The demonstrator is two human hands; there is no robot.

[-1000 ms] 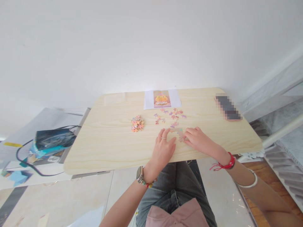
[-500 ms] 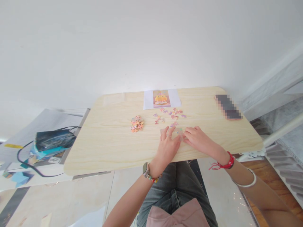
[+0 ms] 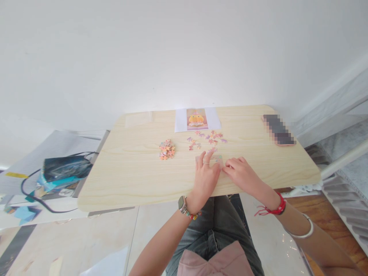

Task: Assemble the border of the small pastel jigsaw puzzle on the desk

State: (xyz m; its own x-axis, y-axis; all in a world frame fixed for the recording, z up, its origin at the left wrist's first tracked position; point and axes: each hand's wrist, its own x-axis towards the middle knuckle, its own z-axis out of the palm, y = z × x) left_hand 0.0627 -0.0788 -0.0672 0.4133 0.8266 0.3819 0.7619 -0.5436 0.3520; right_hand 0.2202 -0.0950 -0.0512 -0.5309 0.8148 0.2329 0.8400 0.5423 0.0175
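Note:
Near the table's front edge lies a small joined patch of jigsaw puzzle (image 3: 219,158), pale with some green, partly covered by my hands. My left hand (image 3: 206,174) rests over it with fingers spread, the fingertips on or just above the patch. My right hand (image 3: 241,174) is at the patch's right edge, thumb and fingers pinched together. What they hold, if anything, is too small to make out. Beyond my hands, several loose puzzle pieces (image 3: 212,141) are scattered in pink, purple and orange. A heap of puzzle pieces (image 3: 167,150) stands to the left.
A printed sheet (image 3: 181,120) with a yellow cartoon picture lies at the table's back edge. A phone (image 3: 278,130) is at the far right. Thin clear plastic (image 3: 138,119) lies back left. Left of the table, a dark bag (image 3: 66,168) sits on papers.
My right hand has shifted slightly, its pinched fingertips now a little lower at the patch's right edge. My left hand stays over the patch. The view has shifted slightly.

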